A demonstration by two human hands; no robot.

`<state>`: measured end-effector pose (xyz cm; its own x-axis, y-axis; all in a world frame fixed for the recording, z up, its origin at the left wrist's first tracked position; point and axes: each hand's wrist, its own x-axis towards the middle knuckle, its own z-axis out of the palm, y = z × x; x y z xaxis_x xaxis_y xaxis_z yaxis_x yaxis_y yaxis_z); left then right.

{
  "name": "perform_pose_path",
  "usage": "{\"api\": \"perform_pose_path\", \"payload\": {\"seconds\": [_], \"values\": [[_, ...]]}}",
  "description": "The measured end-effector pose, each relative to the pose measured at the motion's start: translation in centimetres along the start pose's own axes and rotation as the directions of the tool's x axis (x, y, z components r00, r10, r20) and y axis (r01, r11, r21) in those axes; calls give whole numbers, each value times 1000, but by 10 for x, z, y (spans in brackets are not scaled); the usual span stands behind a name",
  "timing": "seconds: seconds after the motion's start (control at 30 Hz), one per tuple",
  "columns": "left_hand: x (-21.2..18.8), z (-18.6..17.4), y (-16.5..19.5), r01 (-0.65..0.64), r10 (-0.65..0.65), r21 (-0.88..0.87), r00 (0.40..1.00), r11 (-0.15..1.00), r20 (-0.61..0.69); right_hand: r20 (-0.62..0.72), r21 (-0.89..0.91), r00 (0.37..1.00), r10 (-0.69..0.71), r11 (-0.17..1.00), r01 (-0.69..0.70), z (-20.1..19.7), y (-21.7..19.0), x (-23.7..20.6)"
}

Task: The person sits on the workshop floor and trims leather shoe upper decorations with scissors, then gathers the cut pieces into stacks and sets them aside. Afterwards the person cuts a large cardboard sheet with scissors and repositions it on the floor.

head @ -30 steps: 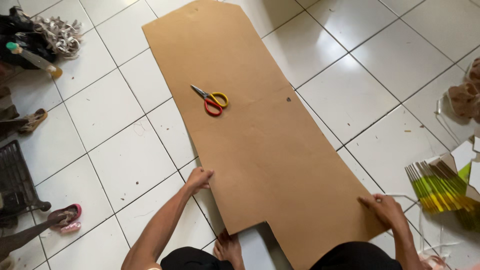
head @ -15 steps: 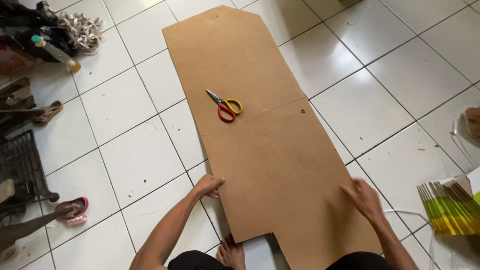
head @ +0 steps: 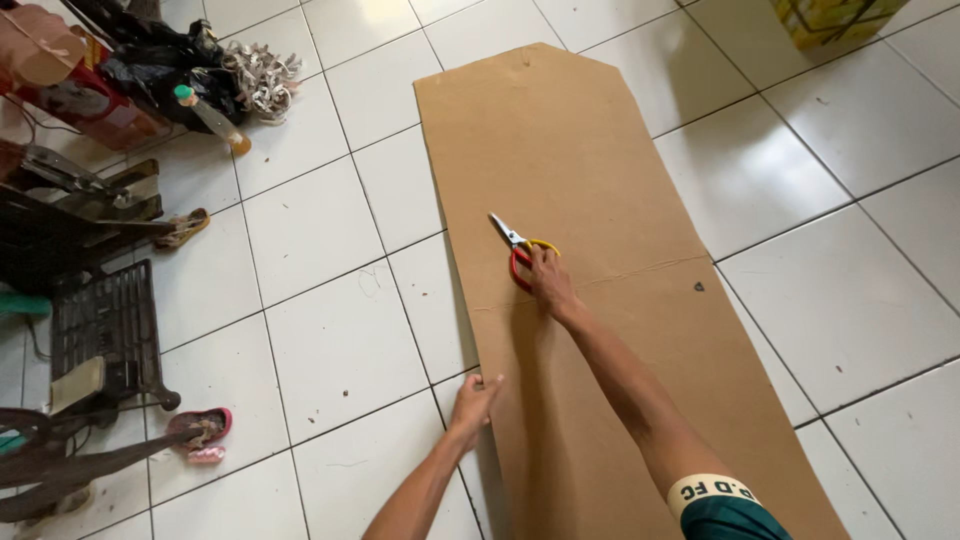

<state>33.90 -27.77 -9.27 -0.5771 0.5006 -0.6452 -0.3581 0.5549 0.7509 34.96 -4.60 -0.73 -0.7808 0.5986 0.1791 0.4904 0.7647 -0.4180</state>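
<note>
A long brown cardboard sheet (head: 590, 160) lies flat on the white tiled floor, with a faint crease across its middle. Scissors (head: 518, 248) with red and yellow handles rest on it near that crease. My right hand (head: 549, 279) reaches forward and lies on the scissors' handles, fingers curled over them. Whether it grips them firmly I cannot tell. My left hand (head: 473, 402) presses on the sheet's left edge nearer to me, fingers spread.
At the left stand a black metal sewing-machine frame (head: 100, 330), a pink sandal (head: 200, 432), another sandal (head: 180, 228), a bottle (head: 210, 118) and a heap of dark bags (head: 150, 60). A yellow box (head: 835, 18) sits at the top right.
My right hand left the sheet's near right edge and reached forward onto the scissors. The camera shifted right and closer. My left hand stays on the left edge.
</note>
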Motion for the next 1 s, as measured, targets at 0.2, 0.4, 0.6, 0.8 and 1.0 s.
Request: {"api": "perform_pose_path", "payload": {"seconds": [0.2, 0.4, 0.6, 0.8, 1.0], "values": [[3, -5, -5, -251, 248, 80, 968, 965, 41, 164, 3, 981, -106, 994, 107, -8, 61, 2], [14, -23, 10, -397, 384, 166, 917, 903, 105, -221, -16, 827, 517, 846, -533, -92, 181, -68], [19, -36, 54, -439, 477, 496, 877, 749, 56, -59, 50, 836, 545, 838, -543, -102, 199, -101], [46, -77, 129, -300, 503, 709, 860, 638, -88, 342, 660, 816, 467, 498, -562, -127, 188, -107], [72, -55, 255, -681, 895, 693, 431, 238, 116, -221, 737, 856, 467, 655, -167, -110, 160, -201]]}}
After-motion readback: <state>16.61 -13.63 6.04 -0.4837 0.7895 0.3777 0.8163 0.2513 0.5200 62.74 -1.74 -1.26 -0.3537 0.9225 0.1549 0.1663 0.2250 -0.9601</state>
